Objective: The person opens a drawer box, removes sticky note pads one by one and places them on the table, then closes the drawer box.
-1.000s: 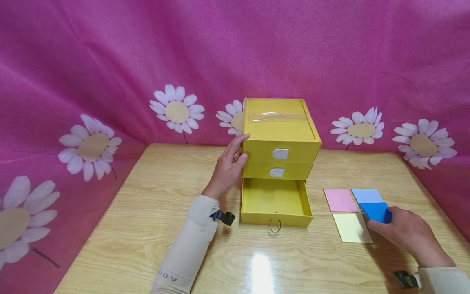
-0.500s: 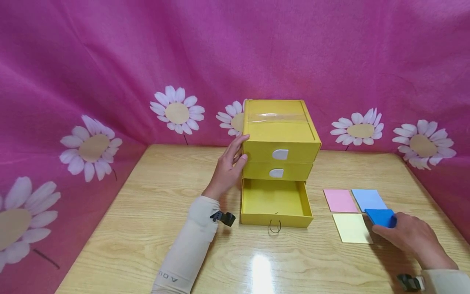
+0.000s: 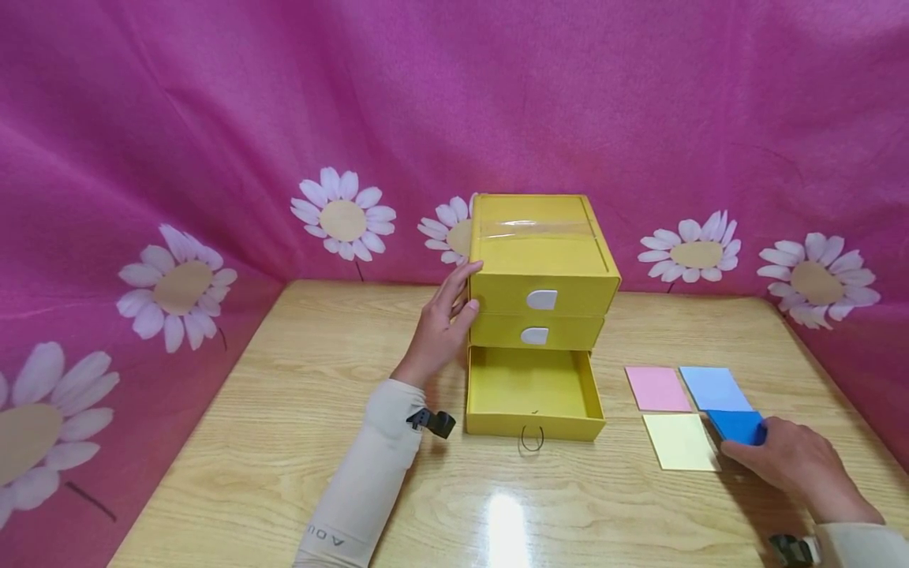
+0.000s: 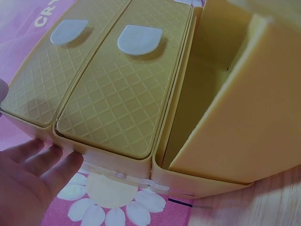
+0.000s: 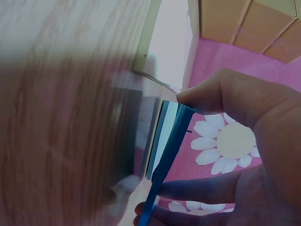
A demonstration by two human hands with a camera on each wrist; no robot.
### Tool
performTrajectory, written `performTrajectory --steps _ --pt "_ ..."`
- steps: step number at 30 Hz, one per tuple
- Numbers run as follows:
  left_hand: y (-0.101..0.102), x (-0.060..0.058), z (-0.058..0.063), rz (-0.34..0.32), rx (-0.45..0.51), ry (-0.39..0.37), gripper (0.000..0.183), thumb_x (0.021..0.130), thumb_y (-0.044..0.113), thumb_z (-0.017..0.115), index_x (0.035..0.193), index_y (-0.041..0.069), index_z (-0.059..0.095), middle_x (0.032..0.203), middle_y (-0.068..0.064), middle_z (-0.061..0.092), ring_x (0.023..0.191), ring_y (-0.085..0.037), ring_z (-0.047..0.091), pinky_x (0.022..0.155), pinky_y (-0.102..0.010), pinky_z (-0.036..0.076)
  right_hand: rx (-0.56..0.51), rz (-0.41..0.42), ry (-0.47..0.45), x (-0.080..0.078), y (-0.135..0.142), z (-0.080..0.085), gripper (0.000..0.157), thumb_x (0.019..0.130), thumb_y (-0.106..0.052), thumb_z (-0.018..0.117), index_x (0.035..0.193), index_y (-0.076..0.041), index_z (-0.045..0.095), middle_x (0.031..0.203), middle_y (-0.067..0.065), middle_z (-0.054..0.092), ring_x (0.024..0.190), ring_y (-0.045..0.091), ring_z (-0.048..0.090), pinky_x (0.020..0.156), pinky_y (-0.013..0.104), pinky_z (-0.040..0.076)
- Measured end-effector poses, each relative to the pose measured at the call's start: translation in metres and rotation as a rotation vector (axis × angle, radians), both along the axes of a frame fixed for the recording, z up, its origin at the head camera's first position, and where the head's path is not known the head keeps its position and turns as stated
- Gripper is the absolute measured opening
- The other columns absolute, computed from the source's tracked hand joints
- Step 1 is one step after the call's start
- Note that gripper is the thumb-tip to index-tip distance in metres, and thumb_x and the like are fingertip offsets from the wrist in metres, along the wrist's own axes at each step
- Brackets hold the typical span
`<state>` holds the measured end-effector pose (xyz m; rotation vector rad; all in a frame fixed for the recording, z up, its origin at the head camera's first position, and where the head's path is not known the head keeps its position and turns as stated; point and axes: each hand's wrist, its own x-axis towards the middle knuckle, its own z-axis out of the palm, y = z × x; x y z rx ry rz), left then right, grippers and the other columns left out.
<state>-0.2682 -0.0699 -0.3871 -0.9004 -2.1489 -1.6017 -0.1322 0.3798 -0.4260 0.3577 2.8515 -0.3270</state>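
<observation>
My right hand [image 3: 798, 461] pinches a dark blue sticky note pad [image 3: 737, 427] between thumb and fingers. In the right wrist view this blue pad [image 5: 170, 146] is tilted, low over the table. Beside it lie a pink pad [image 3: 657, 388], a light blue pad [image 3: 714, 387] and a pale yellow pad [image 3: 681, 442]. My left hand [image 3: 439, 327] rests, fingers extended, against the left side of a yellow drawer unit [image 3: 543, 244]. Its bottom drawer [image 3: 534, 424] is pulled out with nothing visible inside; the upper two are closed.
White tabs [image 4: 139, 40] mark the upper drawers, and a thin dark loop [image 3: 532, 438] hangs on the bottom one. Clear tape crosses the unit's top. Behind the wooden table [image 3: 312, 371] hangs a magenta cloth [image 3: 554, 102] with daisies.
My right hand has moved the dark blue pad slightly right and toward me, off the light blue pad, then lowered it near the yellow one. The left hand has stayed in place.
</observation>
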Motion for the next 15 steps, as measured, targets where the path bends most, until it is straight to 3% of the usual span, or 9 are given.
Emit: performTrajectory --steps 7,15 --pt "-0.0003 0.0001 0.0003 -0.001 0.0 0.002 0.051 0.099 0.018 0.047 0.147 0.031 0.037 0.155 0.01 0.027 0.139 -0.011 0.033 0.103 -0.043 0.042 0.018 0.028 0.011 -0.001 0.001 -0.0034 0.09 0.076 -0.056 0.068 0.106 0.026 0.045 0.092 0.04 0.053 0.079 0.044 0.053 0.067 0.054 0.047" --pt "-0.0003 -0.0002 -0.0008 -0.006 -0.001 -0.002 0.051 0.099 0.019 0.047 0.147 0.032 0.036 0.156 0.011 0.026 0.139 -0.013 0.034 0.103 -0.046 0.041 0.008 0.093 0.034 0.0016 0.0017 -0.0051 0.088 0.08 -0.054 0.066 0.12 0.021 0.046 0.105 0.045 0.051 0.086 0.051 0.053 0.069 0.058 0.045"
